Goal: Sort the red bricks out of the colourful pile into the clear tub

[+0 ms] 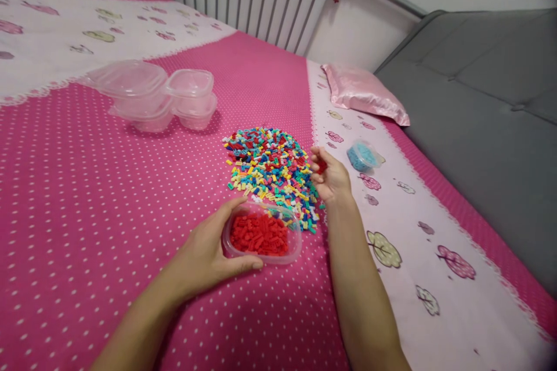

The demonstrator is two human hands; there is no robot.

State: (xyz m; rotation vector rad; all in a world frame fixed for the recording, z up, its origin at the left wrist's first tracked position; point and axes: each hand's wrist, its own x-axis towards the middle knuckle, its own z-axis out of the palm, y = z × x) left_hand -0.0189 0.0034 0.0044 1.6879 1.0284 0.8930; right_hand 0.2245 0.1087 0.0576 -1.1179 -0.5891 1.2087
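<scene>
My left hand point(217, 246) grips the near left side of a clear plastic container point(296, 243), thumb along its front rim and fingers behind. Red toy bricks point(260, 234) fill much of it. Beyond the container lies a heap of small mixed-colour toy bricks point(270, 156), in red, yellow, blue, green and white. At the heap's right edge, my right hand point(333, 177) is raised with curled fingers, closed around red bricks point(321, 165); how many it holds is hidden.
Stacked clear containers point(143, 84) stand at the back left on the pink dotted bedspread point(87, 214). A small container of light blue bricks point(363, 156) sits to the right. Farther back are a pink pillow point(365, 93), a grey headboard point(478, 98) and a white radiator point(243, 0).
</scene>
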